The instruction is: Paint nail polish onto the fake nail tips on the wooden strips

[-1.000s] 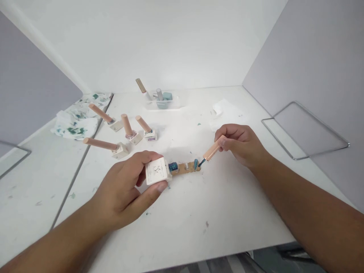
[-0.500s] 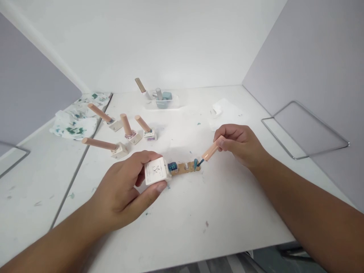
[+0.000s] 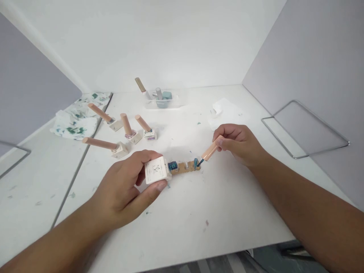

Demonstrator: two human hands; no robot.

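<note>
My left hand [image 3: 127,189] is closed round a white square nail polish bottle [image 3: 157,170], tilted on its side with blue polish at its neck [image 3: 172,165]. Between the fingertips of my right hand [image 3: 237,144] is a nail polish brush [image 3: 209,151] with a peach handle. Its blue-coated bristles point down to the left, at a small blue piece [image 3: 195,163], perhaps a nail tip, near the right end of a tan strip [image 3: 182,168]. A short clear peg stands mid-strip. The strip's left end is hidden behind the bottle.
Several white bottles with long peach caps [image 3: 125,123] stand at the left. Behind them is a clear tray [image 3: 179,103] holding other bottles. Stained tissues [image 3: 75,123] lie far left, a white tissue [image 3: 224,112] at the back right. A metal wire stand [image 3: 305,129] is at the right.
Hardly anything differs. Both hands keep their holds, and the brush tip stays at the blue piece with only a very slight shift.
</note>
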